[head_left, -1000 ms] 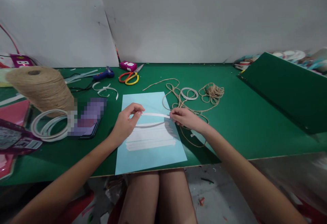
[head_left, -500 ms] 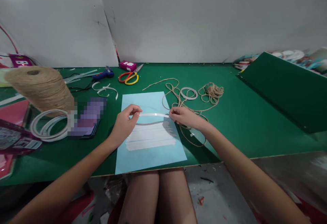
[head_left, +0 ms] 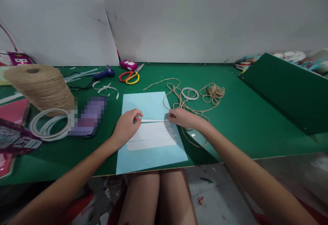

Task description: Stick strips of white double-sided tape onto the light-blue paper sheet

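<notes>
A narrow white strip [head_left: 155,120] runs level between my two hands, just above a block of white strips [head_left: 151,136] laid side by side on a light blue sheet of paper [head_left: 143,102]. My left hand [head_left: 128,122] pinches the strip's left end, its fingers curled. At the other end my right hand [head_left: 180,117] is closed on the strip, fingertips at the sheet's right part. The strip's ends are hidden by my fingers. It lies on or very close to the paper; a thin shadow shows below it.
Loose twine [head_left: 176,90] and a white ring [head_left: 190,94] lie right of the paper. Scissors [head_left: 132,78], a glue gun [head_left: 104,74] and cut white curls [head_left: 106,90] are behind. At left stand a twine spool [head_left: 42,86], tape rolls [head_left: 48,136] and a blurred phone [head_left: 89,117].
The white strip has come down toward me, from an arched position above the paper to a straight line along the top of the white block. Both hands have shifted only slightly.
</notes>
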`<state>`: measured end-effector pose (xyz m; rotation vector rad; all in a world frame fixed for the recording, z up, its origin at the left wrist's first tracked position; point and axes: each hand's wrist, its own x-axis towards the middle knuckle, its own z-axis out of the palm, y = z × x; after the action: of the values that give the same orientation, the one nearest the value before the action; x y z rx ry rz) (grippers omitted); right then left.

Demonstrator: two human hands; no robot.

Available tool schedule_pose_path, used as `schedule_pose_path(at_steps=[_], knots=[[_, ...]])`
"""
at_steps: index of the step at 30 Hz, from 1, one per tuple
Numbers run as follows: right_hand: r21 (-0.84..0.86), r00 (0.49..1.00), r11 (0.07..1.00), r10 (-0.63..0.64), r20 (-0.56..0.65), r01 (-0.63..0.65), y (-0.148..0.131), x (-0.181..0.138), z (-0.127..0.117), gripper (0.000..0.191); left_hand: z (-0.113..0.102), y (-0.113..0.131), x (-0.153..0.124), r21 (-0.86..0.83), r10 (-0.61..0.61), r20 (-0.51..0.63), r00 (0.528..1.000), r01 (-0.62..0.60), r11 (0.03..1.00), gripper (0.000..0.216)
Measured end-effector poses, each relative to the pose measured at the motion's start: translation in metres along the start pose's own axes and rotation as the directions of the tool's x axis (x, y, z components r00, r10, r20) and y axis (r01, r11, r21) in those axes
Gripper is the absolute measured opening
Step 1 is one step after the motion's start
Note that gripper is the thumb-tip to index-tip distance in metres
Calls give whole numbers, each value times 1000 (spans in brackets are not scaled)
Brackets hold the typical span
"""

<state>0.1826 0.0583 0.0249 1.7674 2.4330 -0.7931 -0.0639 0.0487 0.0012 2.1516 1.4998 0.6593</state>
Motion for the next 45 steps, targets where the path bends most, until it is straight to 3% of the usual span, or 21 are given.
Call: schedule_pose_path(at_steps=[14,25,45], knots=[[-219,1000,976,18,0,-18,-15,-5,0,14,3,-3,0,109,82,33,996,-85,990,13],[-217,996,976,-6,92,26,-10,1,-6,14,4,-6,0,129,110,47,993,-116,985,14],[-239,996,970,-22,85,42,-9,1,-3,16,5,-6,-4,215,163,78,984,-176,961,18]])
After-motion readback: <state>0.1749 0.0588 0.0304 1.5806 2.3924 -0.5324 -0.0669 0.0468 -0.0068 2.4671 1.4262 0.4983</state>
